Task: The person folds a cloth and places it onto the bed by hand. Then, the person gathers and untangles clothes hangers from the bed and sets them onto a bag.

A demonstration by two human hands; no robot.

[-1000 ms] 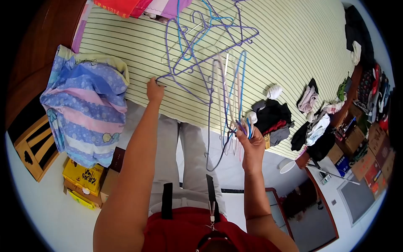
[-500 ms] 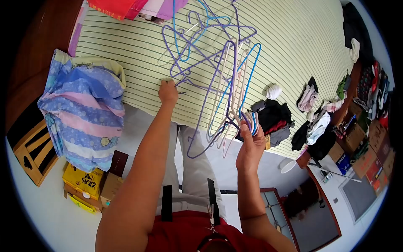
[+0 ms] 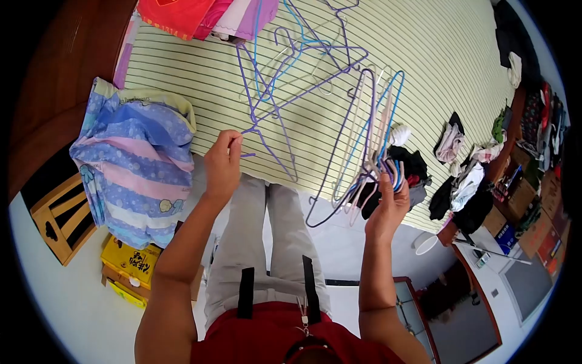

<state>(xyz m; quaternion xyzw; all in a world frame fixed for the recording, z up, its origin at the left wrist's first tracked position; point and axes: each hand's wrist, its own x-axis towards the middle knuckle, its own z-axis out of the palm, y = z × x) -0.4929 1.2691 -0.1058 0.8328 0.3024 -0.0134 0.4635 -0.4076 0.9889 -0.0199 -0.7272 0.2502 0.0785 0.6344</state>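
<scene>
left grip [image 3: 224, 162] pinching purple hanger [image 3: 252, 128] | right grip [image 3: 390, 203] clasping hanger bundle [image 3: 368, 170] | held well apart

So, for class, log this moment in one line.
Left grip: purple hanger | Right grip: bunched hangers | Striped cloth: more hangers, overlapping

Soft, pale light falls evenly over the striped bedsheet [image 3: 418, 48], whose lines read crisply near the view's middle. Left of the bedsheet, the brown wooden panel [image 3: 60, 67] lies dark; below the bedsheet's right end, the doorway [image 3: 464, 315] is dim too. To its right, cardboard boxes [image 3: 548, 209] soften and lean with the fisheye bend, and blackness with a bluish fringe rings everything.
</scene>
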